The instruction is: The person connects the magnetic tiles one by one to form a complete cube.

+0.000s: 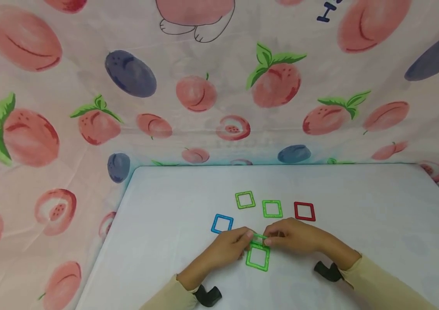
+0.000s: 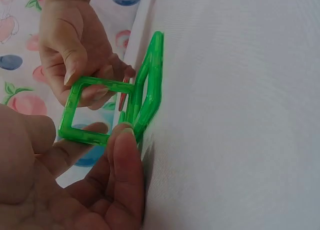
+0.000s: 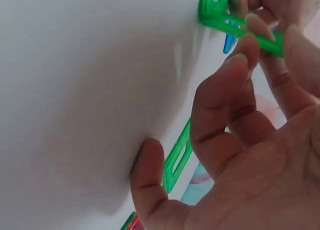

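Between the two hands a green square magnetic tile [image 1: 259, 236] stands up from the table, its lower edge along the far edge of a second green square tile [image 1: 256, 268] that lies flat. Both tiles are open frames; in the left wrist view the upright tile [image 2: 66, 115] and the flat tile [image 2: 156, 74] meet at an angle. My left hand [image 1: 225, 249] pinches one side of the upright tile, fingertips down at the joint. From the opposite side my right hand [image 1: 298, 236] grips it between thumb and fingers, little finger extended toward the table [image 3: 150, 162].
Beyond the hands lie a blue square tile [image 1: 214, 224], two green square tiles [image 1: 237, 200] [image 1: 272, 216] and a red square tile [image 1: 305, 218]. The white table [image 1: 157, 206] ends at a fruit-printed cloth [image 1: 203, 142] behind and at left. Black straps [image 1: 208, 296] sit at both wrists.
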The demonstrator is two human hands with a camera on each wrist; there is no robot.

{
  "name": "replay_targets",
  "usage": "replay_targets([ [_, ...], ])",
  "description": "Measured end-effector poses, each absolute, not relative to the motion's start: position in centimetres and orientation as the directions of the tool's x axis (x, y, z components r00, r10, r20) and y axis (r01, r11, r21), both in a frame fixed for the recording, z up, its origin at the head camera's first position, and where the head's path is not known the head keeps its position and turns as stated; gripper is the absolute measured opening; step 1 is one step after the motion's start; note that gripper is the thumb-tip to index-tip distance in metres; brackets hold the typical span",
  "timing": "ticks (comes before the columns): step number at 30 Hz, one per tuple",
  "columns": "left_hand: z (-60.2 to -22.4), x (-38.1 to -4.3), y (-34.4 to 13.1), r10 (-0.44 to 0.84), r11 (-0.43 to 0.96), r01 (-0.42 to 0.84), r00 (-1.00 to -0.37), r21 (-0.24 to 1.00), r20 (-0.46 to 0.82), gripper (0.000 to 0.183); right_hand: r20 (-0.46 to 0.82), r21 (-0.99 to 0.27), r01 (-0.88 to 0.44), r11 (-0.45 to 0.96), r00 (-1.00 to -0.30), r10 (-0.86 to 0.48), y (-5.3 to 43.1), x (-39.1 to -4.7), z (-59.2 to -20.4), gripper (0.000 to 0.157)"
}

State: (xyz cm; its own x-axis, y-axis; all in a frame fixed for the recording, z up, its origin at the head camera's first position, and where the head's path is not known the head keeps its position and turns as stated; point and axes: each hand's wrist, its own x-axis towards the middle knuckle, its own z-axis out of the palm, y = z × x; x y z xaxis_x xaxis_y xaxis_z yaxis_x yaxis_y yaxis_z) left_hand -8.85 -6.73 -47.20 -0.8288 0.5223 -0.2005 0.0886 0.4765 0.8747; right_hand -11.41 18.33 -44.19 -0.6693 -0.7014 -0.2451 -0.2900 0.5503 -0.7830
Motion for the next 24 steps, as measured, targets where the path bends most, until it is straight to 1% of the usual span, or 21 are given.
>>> replay_targets([
  [5, -47.4, -8.9, -6.8, 0.529, 0.480, 0.058, -0.815, 0.876, -0.236, 0.041, -0.229, -0.766, -0.327, 0.554, -0.666, -0.710, 18.5, -11.8, -44.2, 0.010],
  [9, -47.7, -9.0, -6.9, 0.537, 0.477, 0.055, -0.808, 0.877, -0.242, 0.039, -0.208, -0.772, -0.332, 0.542, -0.673, -0.709, 18.5, -11.9, -44.3, 0.010],
  [14, -47.9, -8.9, -6.9, 0.547, 0.478, 0.059, -0.801, 0.876, -0.245, 0.036, -0.205, -0.777, -0.321, 0.542, -0.685, -0.699, 18.8, -12.0, -44.7, 0.010],
  [20, -48.0, -9.0, -6.8, 0.562, 0.492, 0.095, -0.794, 0.866, -0.232, 0.035, -0.215, -0.794, -0.284, 0.538, -0.696, -0.685, 19.3, -12.2, -45.1, 0.009],
  [24, -47.9, -9.0, -6.8, 0.555, 0.499, 0.095, -0.798, 0.862, -0.234, 0.034, -0.205, -0.793, -0.265, 0.549, -0.732, -0.650, 19.8, -12.2, -45.2, 0.013],
])
